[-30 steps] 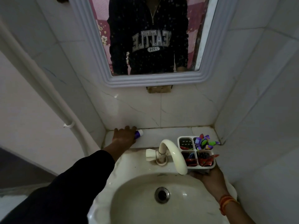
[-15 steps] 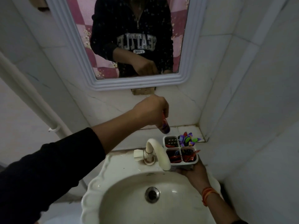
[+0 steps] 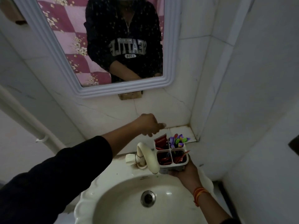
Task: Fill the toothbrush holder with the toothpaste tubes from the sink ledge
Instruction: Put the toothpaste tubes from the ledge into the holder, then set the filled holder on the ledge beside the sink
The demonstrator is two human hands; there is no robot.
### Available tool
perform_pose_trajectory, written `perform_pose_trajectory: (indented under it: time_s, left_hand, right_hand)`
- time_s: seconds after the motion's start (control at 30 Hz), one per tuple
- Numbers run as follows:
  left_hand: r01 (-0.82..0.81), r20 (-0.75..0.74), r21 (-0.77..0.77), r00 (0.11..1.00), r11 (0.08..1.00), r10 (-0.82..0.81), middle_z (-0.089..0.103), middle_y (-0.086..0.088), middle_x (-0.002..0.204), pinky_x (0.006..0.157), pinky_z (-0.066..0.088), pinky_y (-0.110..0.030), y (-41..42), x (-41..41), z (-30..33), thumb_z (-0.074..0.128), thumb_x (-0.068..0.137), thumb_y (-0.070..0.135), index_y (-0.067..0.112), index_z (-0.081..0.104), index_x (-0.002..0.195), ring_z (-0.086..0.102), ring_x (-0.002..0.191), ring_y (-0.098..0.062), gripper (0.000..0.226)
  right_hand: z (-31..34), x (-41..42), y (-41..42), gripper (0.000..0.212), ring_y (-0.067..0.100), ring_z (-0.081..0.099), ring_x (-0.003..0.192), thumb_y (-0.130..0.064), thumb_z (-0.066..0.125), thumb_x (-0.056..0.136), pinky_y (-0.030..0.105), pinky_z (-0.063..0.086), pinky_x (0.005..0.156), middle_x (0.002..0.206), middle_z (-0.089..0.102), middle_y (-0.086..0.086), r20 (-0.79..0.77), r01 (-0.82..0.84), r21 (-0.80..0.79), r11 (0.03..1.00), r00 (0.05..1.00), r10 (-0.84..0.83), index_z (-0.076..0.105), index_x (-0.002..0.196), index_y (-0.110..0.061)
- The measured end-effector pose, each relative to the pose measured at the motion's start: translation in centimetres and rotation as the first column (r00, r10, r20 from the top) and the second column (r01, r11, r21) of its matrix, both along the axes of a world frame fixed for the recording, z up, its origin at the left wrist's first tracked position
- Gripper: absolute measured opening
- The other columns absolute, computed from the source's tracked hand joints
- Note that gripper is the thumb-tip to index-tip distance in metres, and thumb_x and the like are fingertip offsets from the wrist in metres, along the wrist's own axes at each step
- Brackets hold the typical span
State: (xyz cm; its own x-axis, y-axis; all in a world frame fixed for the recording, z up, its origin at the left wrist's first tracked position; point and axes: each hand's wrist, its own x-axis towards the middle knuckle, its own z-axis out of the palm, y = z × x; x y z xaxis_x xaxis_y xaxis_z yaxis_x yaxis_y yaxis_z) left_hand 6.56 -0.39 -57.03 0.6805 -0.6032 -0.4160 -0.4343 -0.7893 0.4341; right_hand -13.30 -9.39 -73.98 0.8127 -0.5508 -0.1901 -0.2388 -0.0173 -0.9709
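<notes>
The white four-compartment toothbrush holder (image 3: 186, 163) sits at the sink's back right, and my right hand (image 3: 184, 172) grips its front base. A red toothpaste tube (image 3: 160, 141) stands upright in the far left compartment. Colourful toothbrushes (image 3: 178, 140) fill the far right compartment, and the two near compartments hold red tubes (image 3: 164, 158). My left hand (image 3: 149, 125) hovers just above and left of the standing tube, fingers loosely curled, with nothing in it.
A white faucet (image 3: 145, 155) curves over the basin (image 3: 126, 199) just left of the holder. The tiled ledge (image 3: 181, 130) runs behind it into the corner. A mirror (image 3: 103, 46) hangs above, and a white pipe (image 3: 32, 126) runs down the left wall.
My left hand carried a tube from the ledge's left end over to the holder, dropped it into the far left compartment and let go. My right hand kept hold of the holder.
</notes>
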Motion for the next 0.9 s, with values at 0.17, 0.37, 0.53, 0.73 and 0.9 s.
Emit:
perform_pose_trajectory:
  time_s: [0.17, 0.37, 0.53, 0.73, 0.9]
  left_hand:
    - [-0.112, -0.267, 0.065, 0.956, 0.992, 0.125, 0.078, -0.018, 0.102, 0.083, 0.063, -0.037, -0.4, -0.3, -2.7, 0.043, 0.093, 0.070, -0.002, 0.067, 0.111, 0.078, 0.093, -0.030, 0.078]
    - [-0.309, -0.257, -0.165, 0.930, 0.937, 0.262, 0.079, -0.016, 0.088, 0.081, 0.064, -0.035, -2.4, 1.0, -2.8, 0.050, 0.091, 0.068, 0.002, 0.072, 0.093, 0.078, 0.085, -0.029, 0.070]
    - [-0.536, -0.407, -0.341, 0.824, 0.772, 0.393, 0.072, -0.009, 0.079, 0.074, 0.058, -0.031, -6.1, 2.7, -3.0, 0.052, 0.092, 0.063, 0.006, 0.068, 0.089, 0.069, 0.074, -0.024, 0.059]
    - [-0.739, -0.638, -0.362, 0.641, 0.568, 0.427, 0.072, -0.011, 0.084, 0.068, 0.056, -0.032, -8.0, 3.1, -5.8, 0.051, 0.095, 0.056, 0.005, 0.067, 0.101, 0.066, 0.069, -0.023, 0.054]
    - [-0.756, -0.660, -0.367, 0.623, 0.543, 0.421, 0.069, -0.011, 0.086, 0.068, 0.050, -0.030, -8.1, 2.3, -5.5, 0.047, 0.101, 0.046, 0.003, 0.064, 0.105, 0.063, 0.075, -0.022, 0.046]
  right_hand:
    - [-0.1, 0.0, -0.2, 0.065, 0.016, 0.064, 0.102, 0.005, 0.086, 0.067, -0.003, 0.047, 0.062, 0.112, 0.069, 0.000, -0.046, 0.021, -0.086, 0.996, 0.999, -0.025, 0.061, 0.125, -0.011]
    - [1.9, 1.6, -3.2, 0.065, 0.015, 0.064, 0.105, 0.004, 0.081, 0.068, 0.012, 0.050, 0.079, 0.107, 0.070, -0.008, -0.046, 0.049, -0.234, 0.971, 0.997, -0.061, 0.063, 0.126, -0.018]
    - [4.1, 5.2, -8.1, 0.071, 0.017, 0.062, 0.108, 0.002, 0.086, 0.066, 0.028, 0.050, 0.088, 0.117, 0.068, -0.001, -0.067, 0.041, -0.249, 0.968, 0.996, -0.060, 0.060, 0.131, -0.013]
    - [3.7, 7.4, -11.4, 0.068, 0.027, 0.063, 0.114, 0.004, 0.085, 0.066, 0.036, 0.053, 0.096, 0.123, 0.068, 0.011, -0.163, -0.010, -0.245, 0.969, 0.986, -0.031, 0.061, 0.129, -0.007]
    - [3.7, 7.7, -12.0, 0.082, 0.026, 0.058, 0.122, 0.005, 0.083, 0.069, 0.025, 0.045, 0.094, 0.134, 0.062, 0.009, -0.155, -0.024, -0.187, 0.982, 0.988, -0.006, 0.048, 0.142, -0.011]
